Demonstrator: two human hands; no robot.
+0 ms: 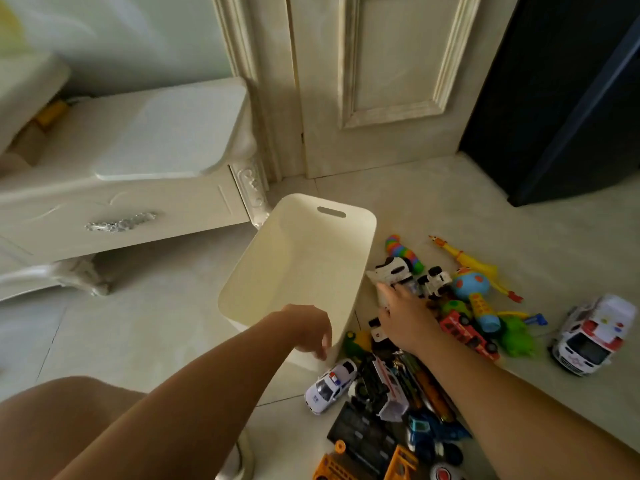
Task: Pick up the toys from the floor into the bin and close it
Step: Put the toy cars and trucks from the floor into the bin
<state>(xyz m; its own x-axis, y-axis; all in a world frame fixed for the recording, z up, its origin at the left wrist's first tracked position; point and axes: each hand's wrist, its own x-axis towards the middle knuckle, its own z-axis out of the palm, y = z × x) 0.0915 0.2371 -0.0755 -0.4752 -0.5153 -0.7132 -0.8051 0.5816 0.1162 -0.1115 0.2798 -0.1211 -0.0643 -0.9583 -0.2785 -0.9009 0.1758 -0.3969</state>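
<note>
An empty cream bin (263,271) with a handle slot stands open on the tiled floor. My left hand (310,329) hangs over its near rim, fingers loosely curled, holding nothing. My right hand (403,315) reaches into the toy pile to the bin's right, fingers spread on a white toy car (391,270); whether it grips is unclear. Around it lie a rainbow caterpillar (401,249), a yellow rubber chicken (467,259), a blue rattle toy (472,287), a red bus (467,332), a police car (330,384), and an ambulance (594,336). No lid is visible.
A white carved cabinet (114,202) stands left of the bin. A cream door (381,81) is behind, and a dark blue cabinet (554,98) at the back right. More trucks (381,427) crowd the floor near my right forearm. My knee (62,427) is at lower left.
</note>
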